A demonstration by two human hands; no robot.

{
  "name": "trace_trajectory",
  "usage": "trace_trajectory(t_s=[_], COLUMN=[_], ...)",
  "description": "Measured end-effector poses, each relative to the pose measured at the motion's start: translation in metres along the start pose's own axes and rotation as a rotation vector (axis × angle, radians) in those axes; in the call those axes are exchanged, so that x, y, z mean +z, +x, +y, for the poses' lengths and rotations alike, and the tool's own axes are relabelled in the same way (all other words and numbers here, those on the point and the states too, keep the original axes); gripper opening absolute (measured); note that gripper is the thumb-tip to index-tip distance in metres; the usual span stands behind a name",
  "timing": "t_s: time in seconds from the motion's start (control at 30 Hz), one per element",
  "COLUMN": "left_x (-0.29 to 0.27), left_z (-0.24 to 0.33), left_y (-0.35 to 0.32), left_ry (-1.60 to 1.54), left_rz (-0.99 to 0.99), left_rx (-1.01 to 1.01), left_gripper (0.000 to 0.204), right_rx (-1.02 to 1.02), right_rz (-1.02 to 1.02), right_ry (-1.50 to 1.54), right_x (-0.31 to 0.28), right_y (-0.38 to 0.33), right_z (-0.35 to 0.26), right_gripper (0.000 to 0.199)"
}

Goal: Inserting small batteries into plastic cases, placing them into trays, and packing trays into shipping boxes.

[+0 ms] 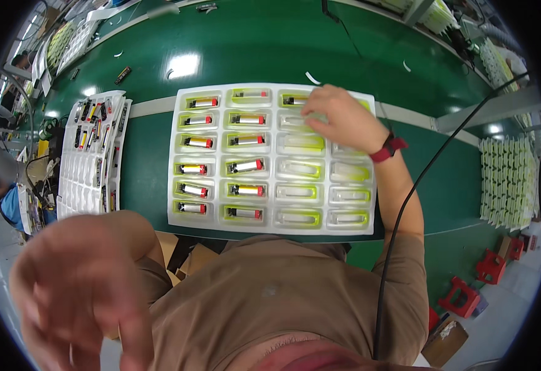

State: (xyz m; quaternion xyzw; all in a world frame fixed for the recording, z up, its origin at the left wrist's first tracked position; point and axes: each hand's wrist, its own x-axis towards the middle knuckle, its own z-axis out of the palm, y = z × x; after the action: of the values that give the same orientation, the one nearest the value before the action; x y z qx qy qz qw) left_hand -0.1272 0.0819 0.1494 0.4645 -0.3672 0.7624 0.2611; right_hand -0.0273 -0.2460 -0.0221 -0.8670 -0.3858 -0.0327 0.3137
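A white moulded tray (273, 230) with yellow-green tinted pockets lies on the bench before me. Its two left columns hold small battery-like cylinders (245, 166), silver or yellow, with red and black ends. One more such cylinder (293, 100) sits in the top pocket of the third column. My right hand (338, 117) hovers at that column's upper end, thumb and index finger slightly apart, with nothing visible between them. The pockets lower in the third column look unfilled. My left hand (79, 284), large and blurred, is raised at the lower left, fingers loosely spread, holding nothing I can see.
Left of the tray stands a stack of white trays (79, 179) with mixed dark and coloured cylinders. Stacked yellow-green trays (508, 182) stand at the right. A black cable (431, 164) crosses my right side. Red stools (462, 297) are at the lower right.
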Motion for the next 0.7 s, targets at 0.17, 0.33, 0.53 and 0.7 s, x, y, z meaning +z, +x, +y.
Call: trace_trajectory(t_s=[0.17, 0.33, 0.53, 0.7], left_x=[-0.016, -0.049, -0.048, -0.083], left_z=[-0.005, -0.011, -0.042, -0.065], left_y=[-0.008, -0.009, -0.075, -0.052], left_ry=[-0.126, -0.193, -0.385, -0.367], left_rz=[0.076, 0.042, -0.246, -0.188], left_rx=[-0.106, -0.048, -0.481, -0.457], left_gripper=[0.026, 0.027, 0.028, 0.029], right_rx=[0.059, 0.060, 0.085, 0.123], right_rz=[-0.057, -0.090, -0.117, -0.027], right_ry=[-0.188, -0.221, -0.188, 0.198], right_x=[0.015, 0.023, 0.013, -0.006], right_y=[-0.013, 0.000, 0.011, 0.058], right_z=[-0.016, -0.022, -0.018, -0.028], right_gripper=[0.008, 0.010, 0.012, 0.006])
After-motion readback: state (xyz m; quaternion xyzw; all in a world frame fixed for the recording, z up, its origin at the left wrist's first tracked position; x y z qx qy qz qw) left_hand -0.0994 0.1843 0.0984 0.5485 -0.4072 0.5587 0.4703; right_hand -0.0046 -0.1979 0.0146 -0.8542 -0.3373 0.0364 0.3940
